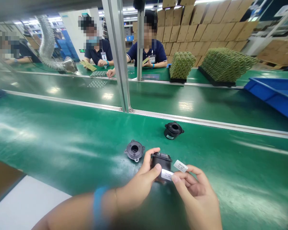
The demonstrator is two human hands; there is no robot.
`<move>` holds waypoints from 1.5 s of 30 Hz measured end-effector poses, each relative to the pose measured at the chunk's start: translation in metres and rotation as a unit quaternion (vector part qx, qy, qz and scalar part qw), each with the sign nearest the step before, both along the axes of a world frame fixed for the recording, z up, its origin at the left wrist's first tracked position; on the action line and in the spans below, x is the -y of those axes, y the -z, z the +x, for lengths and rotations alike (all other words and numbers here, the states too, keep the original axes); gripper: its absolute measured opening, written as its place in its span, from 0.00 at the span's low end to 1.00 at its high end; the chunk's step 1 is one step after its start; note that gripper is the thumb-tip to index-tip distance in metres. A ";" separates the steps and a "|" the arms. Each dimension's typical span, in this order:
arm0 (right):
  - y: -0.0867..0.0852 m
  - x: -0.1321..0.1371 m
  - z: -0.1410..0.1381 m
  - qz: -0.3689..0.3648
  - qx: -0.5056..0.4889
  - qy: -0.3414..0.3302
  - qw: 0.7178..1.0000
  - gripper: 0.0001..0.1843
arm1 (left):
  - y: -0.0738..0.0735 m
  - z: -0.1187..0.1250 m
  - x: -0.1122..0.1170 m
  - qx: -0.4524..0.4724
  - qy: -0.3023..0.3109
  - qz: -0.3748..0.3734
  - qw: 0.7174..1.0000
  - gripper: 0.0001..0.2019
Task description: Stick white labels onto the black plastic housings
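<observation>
In my left hand [146, 179] I grip a black round plastic housing [161, 160], fingers wrapped around it and thumb against its side. A white printed label [166, 174] lies against the side of this housing. My right hand [199, 195] pinches that label's right end between thumb and finger; how much of it is stuck down I cannot tell. A second white label [180, 165] juts from the forefinger of the same hand. Just beyond, a black flanged housing [134, 150] rests on the green bench. Farther back stands another black housing [174, 130] with a white label on its side.
An aluminium post [120, 64] rises from the rail behind the bench [50, 127]. Past it runs a green conveyor [158, 95], with a blue bin [273, 92] at right. Stacks of yellow-green ring-patterned panels [228, 65] stand there. Several co-workers sit opposite. White board lies at lower left.
</observation>
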State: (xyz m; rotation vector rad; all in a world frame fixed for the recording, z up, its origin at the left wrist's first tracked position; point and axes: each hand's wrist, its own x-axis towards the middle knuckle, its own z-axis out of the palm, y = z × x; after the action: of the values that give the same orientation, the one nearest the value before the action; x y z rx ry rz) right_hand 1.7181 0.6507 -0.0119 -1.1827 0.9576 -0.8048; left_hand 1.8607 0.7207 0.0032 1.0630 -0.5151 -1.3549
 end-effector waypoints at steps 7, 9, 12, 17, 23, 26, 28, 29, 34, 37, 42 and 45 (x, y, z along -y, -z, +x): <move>0.001 0.000 -0.002 -0.005 -0.005 -0.002 1.000 0.28 | -0.001 0.000 0.002 -0.008 0.004 -0.010 1.000 0.25; 0.001 0.000 -0.002 -0.001 -0.008 -0.003 1.000 0.28 | 0.000 0.000 0.001 -0.009 0.005 -0.009 1.000 0.25; 0.001 0.000 -0.002 -0.007 -0.005 -0.003 1.000 0.28 | 0.001 0.000 0.000 -0.011 0.004 -0.008 1.000 0.25; 0.000 0.000 -0.001 -0.011 0.000 -0.003 1.000 0.27 | 0.000 0.000 0.000 -0.008 0.004 -0.004 1.000 0.25; 0.001 0.000 -0.003 -0.008 -0.001 0.003 1.000 0.27 | -0.004 -0.001 0.000 -0.014 0.005 -0.002 1.000 0.26; 0.001 0.000 -0.002 -0.005 -0.002 -0.003 1.000 0.28 | -0.005 0.000 0.001 -0.024 0.004 -0.004 1.000 0.26; 0.000 0.000 -0.001 -0.002 -0.006 -0.003 1.000 0.28 | -0.006 0.000 0.001 -0.027 0.003 -0.005 1.000 0.25; 0.000 0.000 0.000 -0.002 -0.007 -0.002 1.000 0.28 | -0.006 0.000 0.001 -0.029 0.003 -0.005 1.000 0.25; 0.000 0.000 0.000 -0.004 0.001 -0.014 1.000 0.27 | -0.005 0.000 -0.001 -0.013 0.009 -0.003 1.000 0.26; 0.001 0.000 -0.001 -0.005 -0.002 -0.016 1.000 0.28 | -0.004 -0.001 -0.003 0.014 0.010 -0.012 1.000 0.28; 0.004 -0.001 -0.001 -0.015 -0.020 0.001 1.000 0.30 | -0.007 -0.001 -0.002 0.059 0.002 -0.020 0.998 0.29; 0.004 -0.002 0.000 -0.023 -0.030 0.008 0.999 0.31 | -0.008 -0.001 -0.001 0.094 -0.004 -0.017 0.995 0.28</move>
State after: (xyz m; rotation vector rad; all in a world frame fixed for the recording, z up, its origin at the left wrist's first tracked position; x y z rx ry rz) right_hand 1.7176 0.6525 -0.0157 -1.2473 1.0034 -0.8113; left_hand 1.8597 0.7216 0.0109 1.1695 -0.6694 -1.2420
